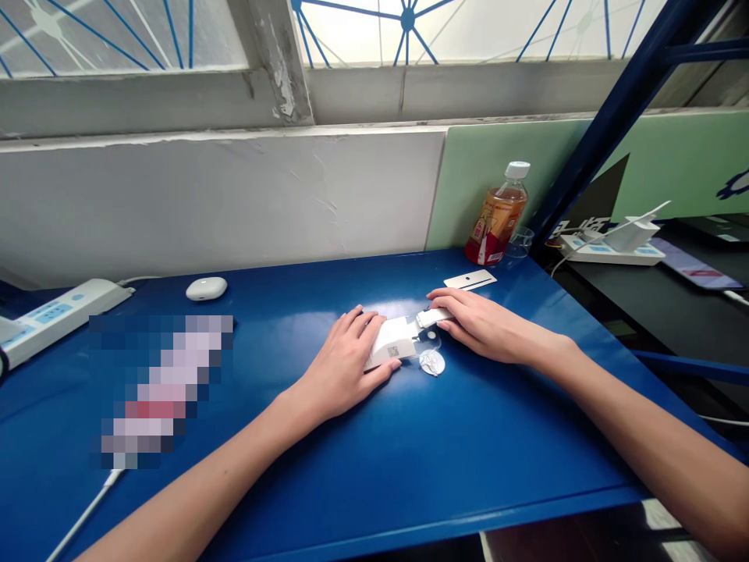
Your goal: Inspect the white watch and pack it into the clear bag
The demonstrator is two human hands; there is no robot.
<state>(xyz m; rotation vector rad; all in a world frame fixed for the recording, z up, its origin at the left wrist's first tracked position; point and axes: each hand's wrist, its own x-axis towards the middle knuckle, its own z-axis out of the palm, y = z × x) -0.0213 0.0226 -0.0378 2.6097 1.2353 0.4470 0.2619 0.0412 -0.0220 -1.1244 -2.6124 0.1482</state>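
On the blue desk [503, 437], my left hand [348, 363] grips a small white box [395, 342] with a square printed code on its side. Its thumb lies along the near edge and its fingers reach over the far side, partly hiding the box. At the box's right end, my right hand [480, 320] pinches a small white oblong piece [433, 317], whose kind I cannot make out. Clear plastic packaging lies under and beside that piece. A round white disc with thin dark lines [431, 362] lies just in front. Behind my right hand is a flat white card [470, 279].
A bottle of reddish drink [497, 215] stands at the back right. A white earbud case [206, 289] and a power strip [64, 316] are at the left, near a blurred-out object [167, 390] with a white cable. A blue metal post [608, 117] rises on the right.
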